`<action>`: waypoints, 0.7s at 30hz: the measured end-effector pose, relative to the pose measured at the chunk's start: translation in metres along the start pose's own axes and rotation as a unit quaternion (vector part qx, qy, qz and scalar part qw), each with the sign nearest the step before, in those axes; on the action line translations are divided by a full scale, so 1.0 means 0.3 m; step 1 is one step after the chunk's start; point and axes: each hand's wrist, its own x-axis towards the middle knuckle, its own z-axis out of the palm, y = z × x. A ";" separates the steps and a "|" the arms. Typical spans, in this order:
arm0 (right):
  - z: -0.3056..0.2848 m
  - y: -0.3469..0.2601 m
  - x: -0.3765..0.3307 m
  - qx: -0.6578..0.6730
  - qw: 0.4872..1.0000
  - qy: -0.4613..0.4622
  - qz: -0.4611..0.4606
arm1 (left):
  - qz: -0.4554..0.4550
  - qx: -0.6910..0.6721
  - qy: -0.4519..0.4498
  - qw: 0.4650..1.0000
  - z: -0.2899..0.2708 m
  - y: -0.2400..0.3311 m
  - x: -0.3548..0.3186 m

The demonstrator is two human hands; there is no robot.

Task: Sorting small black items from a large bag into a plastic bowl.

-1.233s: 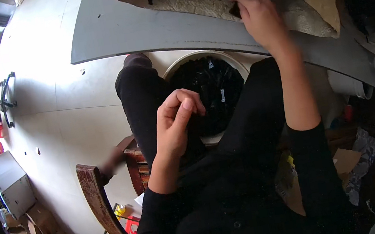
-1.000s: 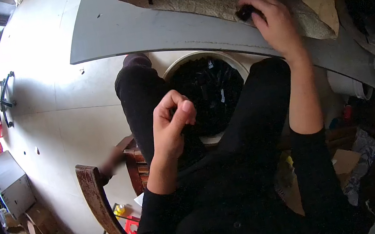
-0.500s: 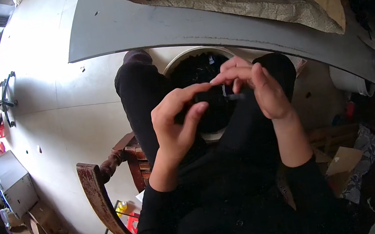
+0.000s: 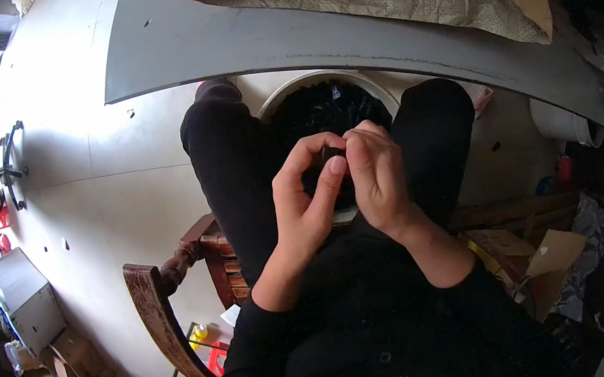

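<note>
Both hands meet directly above the white bucket [image 4: 301, 86], which stands on the floor between the person's knees, just below the grey desk [image 4: 229, 37]. The left hand [image 4: 306, 205] and right hand [image 4: 378, 176] pinch a small dark piece [image 4: 331, 155] between their fingertips (its shape is unclear). The bucket holds more dark pieces.

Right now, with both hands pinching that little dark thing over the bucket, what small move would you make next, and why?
Probably keep working the small dark piece between the fingertips: the left hand and right hand both pinch it, directly above the white bucket of dark bits.
</note>
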 end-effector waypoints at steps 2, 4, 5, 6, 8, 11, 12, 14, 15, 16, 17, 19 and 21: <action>0.001 0.002 0.006 -0.161 0.980 0.028 -0.110 | -0.068 -0.097 0.015 0.993 0.004 -0.007 -0.008; -0.002 0.003 -0.003 -0.188 0.974 0.018 -0.123 | -0.057 -0.091 0.011 0.994 0.002 -0.018 -0.004; -0.001 0.003 -0.008 -0.169 0.978 0.010 -0.120 | -0.010 -0.072 0.006 0.997 -0.003 -0.034 0.001; 0.000 0.006 -0.011 -0.149 0.982 0.001 -0.117 | 0.038 -0.053 0.000 0.998 -0.008 -0.047 0.007; -0.008 0.005 -0.001 -0.148 0.980 0.013 -0.135 | 0.070 0.025 -0.009 0.997 -0.021 -0.063 0.022; -0.055 -0.054 0.011 -0.161 0.986 -0.024 -0.025 | 0.129 0.153 0.000 0.980 -0.014 -0.052 0.026; -0.054 -0.052 0.013 -0.160 0.987 -0.025 -0.024 | 0.157 0.203 0.017 0.966 -0.007 -0.039 0.027; -0.058 -0.051 0.026 -0.094 0.993 -0.070 0.023 | 0.096 0.178 0.018 0.979 0.005 -0.016 0.013; -0.061 -0.052 0.030 -0.093 0.990 -0.082 0.065 | 0.083 0.183 0.011 0.979 0.006 -0.015 0.013; -0.070 -0.045 0.034 -0.094 0.990 -0.082 0.065 | 0.070 0.188 0.004 0.980 0.009 -0.015 0.013; -0.085 -0.028 0.036 -0.041 0.994 -0.058 0.089 | 0.094 0.159 -0.004 0.983 0.001 -0.015 0.020; -0.101 0.009 0.032 0.116 0.979 0.006 0.165 | 0.103 0.085 0.060 0.989 -0.001 -0.003 0.018; -0.099 0.012 0.026 0.221 0.958 0.057 0.173 | 0.062 0.038 0.074 0.995 -0.016 0.001 0.015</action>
